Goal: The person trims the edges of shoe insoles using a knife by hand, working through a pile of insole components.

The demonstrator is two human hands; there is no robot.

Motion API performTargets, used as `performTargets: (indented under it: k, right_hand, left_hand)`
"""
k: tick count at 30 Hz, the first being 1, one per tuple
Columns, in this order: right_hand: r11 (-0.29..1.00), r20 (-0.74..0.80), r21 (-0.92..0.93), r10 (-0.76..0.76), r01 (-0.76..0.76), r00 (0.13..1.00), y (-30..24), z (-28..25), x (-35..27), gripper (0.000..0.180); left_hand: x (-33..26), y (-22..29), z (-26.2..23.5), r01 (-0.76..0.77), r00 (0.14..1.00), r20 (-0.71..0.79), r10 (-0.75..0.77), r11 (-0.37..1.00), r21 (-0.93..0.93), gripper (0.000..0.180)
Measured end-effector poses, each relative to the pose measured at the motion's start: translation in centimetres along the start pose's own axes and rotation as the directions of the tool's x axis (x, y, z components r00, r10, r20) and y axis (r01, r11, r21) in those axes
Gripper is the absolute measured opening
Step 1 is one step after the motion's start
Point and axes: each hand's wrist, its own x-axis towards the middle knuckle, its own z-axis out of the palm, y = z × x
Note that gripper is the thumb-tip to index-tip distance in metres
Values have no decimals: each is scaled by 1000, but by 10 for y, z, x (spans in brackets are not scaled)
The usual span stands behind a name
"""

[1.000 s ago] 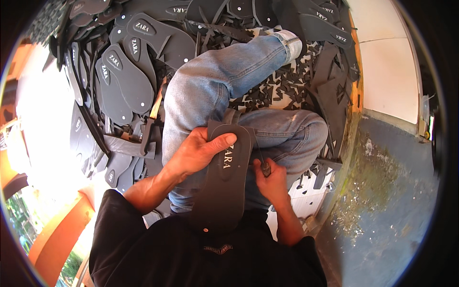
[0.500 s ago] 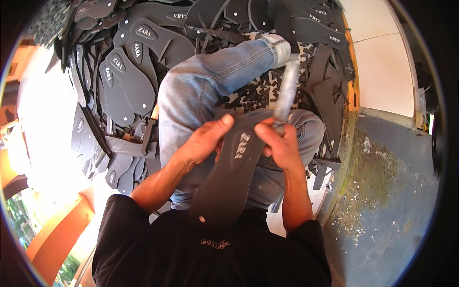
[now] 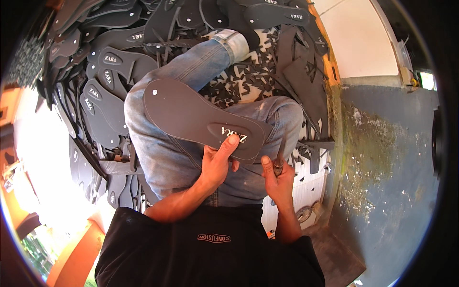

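Sole [image 3: 201, 117], dark and flat, is up over the bent legs [image 3: 165, 165]. The left hand [image 3: 215, 166] pinches its lower edge, thumb on top. The right hand [image 3: 279, 184] curls round a knife [image 3: 278, 164] just beside the sole's right end.

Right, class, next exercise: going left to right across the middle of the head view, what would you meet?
Pile of grey soles → dark sole held in the left hand → right hand gripping a knife-like tool → stained patch on the blue-grey surface.
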Motion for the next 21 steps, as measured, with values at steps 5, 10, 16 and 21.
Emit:
performTargets:
  k: [5,10,16,21]
  right_hand:
    - [966,-32,-260,-2,-7,999,9,-10,-19,40]
    - [948,-54,-309,60,-74,997,13,-3,-30,36]
    - [933,157,-358,22,36,987,5,6,-13,26]
    - [937,326,-298,-80,183,942,-13,34,18,25]
  left_hand:
    - [-5,-14,-1,58,997,56,-58,998,3,25]
    - [-10,-18,-6,46,997,57,-47,998,31,28]
    - [-22,-19,-35,61,996,-70,-57,997,54,22]
    - [-29,-7,-64,-26,995,-91,33,997,73,31]
